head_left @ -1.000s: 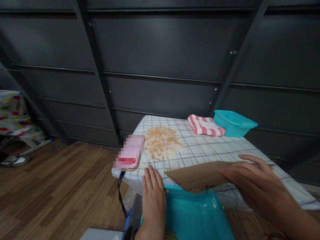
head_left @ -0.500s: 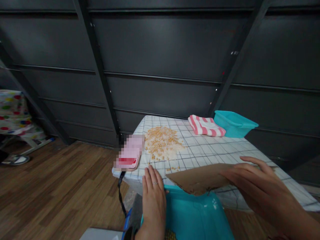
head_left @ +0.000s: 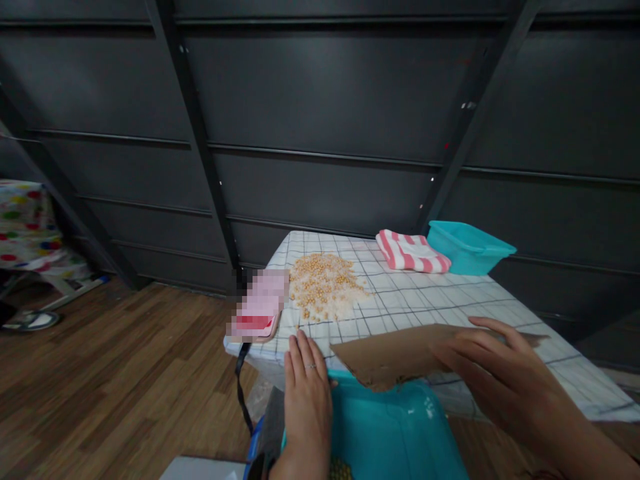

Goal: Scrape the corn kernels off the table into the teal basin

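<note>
A piece of brown cardboard [head_left: 390, 350] is over the near edge of the table, its ragged lower edge overlapping, from this view, the far rim of a large turquoise bin [head_left: 395, 427]; whether the two touch cannot be told. The person's right hand [head_left: 493, 367] holds the cardboard at its right part, with one finger raised above the others; the thumb cannot be made out clearly. The left hand [head_left: 309, 393] lies at the bin's left side, its fingers straight and close together, pointing toward the table; whether it grips the rim cannot be told. One finger wears a ring [head_left: 311, 365]. A patch of dark yellow things [head_left: 341, 469] shows low in the bin, too cut off to identify.

Beyond the hands, yellow beans and whitish grains lie mixed in a spread heap [head_left: 323, 283] on a white checked tablecloth [head_left: 415, 300]. To the left of the heap is a pink object [head_left: 263, 300], mostly pixelated, with a black strap [head_left: 240, 383] hanging below it. At the far right, a folded pink-and-white striped towel [head_left: 413, 252] sits just beside a smaller turquoise basin [head_left: 465, 250]. A dark panelled wall [head_left: 320, 87] rises behind, and wooden flooring [head_left: 125, 373] spreads to the left.
</note>
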Tool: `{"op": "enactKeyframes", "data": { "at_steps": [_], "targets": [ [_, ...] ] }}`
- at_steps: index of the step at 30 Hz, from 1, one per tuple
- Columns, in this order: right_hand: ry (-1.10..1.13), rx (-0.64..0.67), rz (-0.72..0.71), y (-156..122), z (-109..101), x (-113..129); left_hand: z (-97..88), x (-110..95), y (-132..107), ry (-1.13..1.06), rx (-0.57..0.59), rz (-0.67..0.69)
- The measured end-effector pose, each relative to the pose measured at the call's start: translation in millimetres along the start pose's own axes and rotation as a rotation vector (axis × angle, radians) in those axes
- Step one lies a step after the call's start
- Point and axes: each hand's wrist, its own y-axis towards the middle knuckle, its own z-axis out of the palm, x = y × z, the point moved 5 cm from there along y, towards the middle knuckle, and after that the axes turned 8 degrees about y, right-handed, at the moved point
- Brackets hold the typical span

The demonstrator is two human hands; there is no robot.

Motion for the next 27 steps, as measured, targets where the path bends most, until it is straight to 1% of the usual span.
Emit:
{"op": "enactKeyframes", "data": {
  "at_steps": [3, 7, 14, 17, 20, 23, 25, 27],
  "targets": [
    [-0.026, -0.015, -0.041, -4, -3, 3, 1.3, 1, 0, -0.012, -0.019, -0.005],
    [-0.042, -0.029, -0.062, -6, -6, 6, 0.9, 1, 1, -0.021, -0.027, -0.007],
    [-0.044, -0.131, -0.068, 8, -25, 14, -0.6, 2, 3, 0.004, -0.005, -0.009],
    [-0.023, -0.134, -0.076, 10, -29, 17, 1.0, 3, 3, -0.042, -0.010, -0.028],
    [-0.013, -0.129, -0.056, 11, -31, 17, 3.2, 4, 2, -0.083, -0.020, -0.050],
    [-0.041, -0.155, -0.065, 13, -32, 15, 4.2, 4, 1, -0.084, -0.025, -0.048],
    [-0.073, -0.147, -0.075, 11, -29, 12, 4.3, 3, 0, -0.059, -0.017, -0.038],
    [-0.089, -0.109, -0.058, 6, -22, 7, 4.4, 3, -1, -0.047, -0.003, -0.030]
  ]
}}
